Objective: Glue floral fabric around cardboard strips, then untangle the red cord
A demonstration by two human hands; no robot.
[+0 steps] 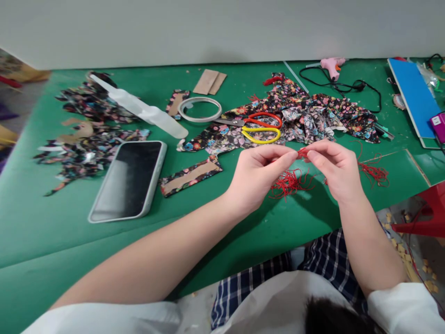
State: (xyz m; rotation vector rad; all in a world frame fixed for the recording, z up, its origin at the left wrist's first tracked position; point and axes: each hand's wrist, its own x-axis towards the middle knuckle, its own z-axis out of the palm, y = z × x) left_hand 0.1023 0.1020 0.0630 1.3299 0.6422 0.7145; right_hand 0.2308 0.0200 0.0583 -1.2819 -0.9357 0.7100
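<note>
Red thread is pinched between the fingertips of my left hand and my right hand, which almost meet above the table. Both hands are closed on it. Below them a loose bundle of red threads shows near the table top; whether it joins the held piece I cannot tell. A second red bundle lies to the right of my right hand. Just beyond my hands, scissors with one red and one yellow handle rest on dark floral fabric.
A phone lies left on the green table, near fabric scraps and a white plastic bottle. A tape roll, cardboard pieces and a fabric-edged strip lie mid-table. A pink glue gun and blue board stand right.
</note>
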